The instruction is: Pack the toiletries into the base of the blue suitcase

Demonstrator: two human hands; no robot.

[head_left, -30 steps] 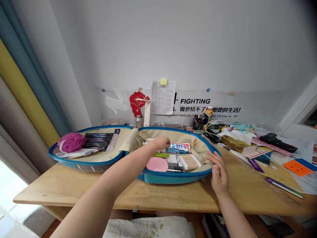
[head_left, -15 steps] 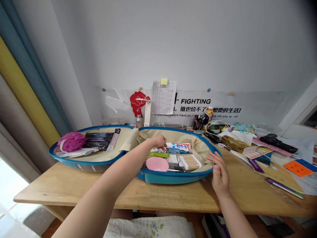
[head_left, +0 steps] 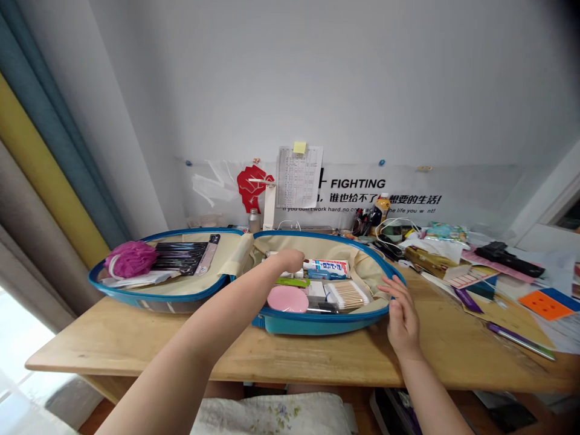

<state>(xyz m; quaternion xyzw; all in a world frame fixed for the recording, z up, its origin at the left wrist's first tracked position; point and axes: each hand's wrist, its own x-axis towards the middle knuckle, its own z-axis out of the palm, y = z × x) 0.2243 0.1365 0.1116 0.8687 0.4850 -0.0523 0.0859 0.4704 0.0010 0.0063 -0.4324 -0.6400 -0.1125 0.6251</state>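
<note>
An unfolded blue case [head_left: 326, 327] with a beige lining lies on the table. My left hand [head_left: 292, 261] reaches into its right half with fingers curled, beside a toothpaste box [head_left: 333, 267]; whatever it grips is hidden. White tubes [head_left: 272, 255] lie partly behind that hand. Nearer me are a green item [head_left: 292, 282], a pink oval case [head_left: 287, 299] and a pack of cotton swabs [head_left: 350, 295]. My right hand [head_left: 402, 314] rests against the right rim, fingers stretched and apart. The left half holds a purple bath puff [head_left: 131, 260] and a pack of dark slim tools [head_left: 180, 258].
Papers, a purple pen [head_left: 520, 341], an orange-and-blue card [head_left: 548, 304] and a gold pouch [head_left: 428, 261] cover the table's right side. Along the wall stand a white lamp [head_left: 269, 207], a small bottle [head_left: 254, 219] and a yellow bottle [head_left: 380, 210]. Curtains [head_left: 49, 163] hang at left.
My left hand has turned a little, so its fingers are now more hidden beside the toothpaste box. My right hand stays at the rim, and the case's contents look the same.
</note>
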